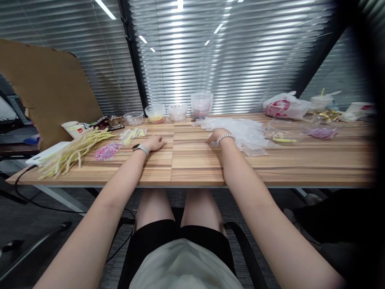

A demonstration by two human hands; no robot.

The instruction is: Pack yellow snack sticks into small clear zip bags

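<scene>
My left hand, with a watch at the wrist, rests on the table with its fingers loosely apart and nothing in them. Left of it lie a small clear bag of yellow pieces and a pile of pink and purple small rings. My right hand, wearing a beaded bracelet, is at the left edge of a heap of clear plastic bags. Its thumb points left. The other fingers are mostly hidden, so I cannot see whether they grip a bag.
Long pale-yellow strips lie at the left by paper cups and a cardboard sheet. Clear tubs and stacked cups line the back. At right are a white carrier bag and a bag of purple bits.
</scene>
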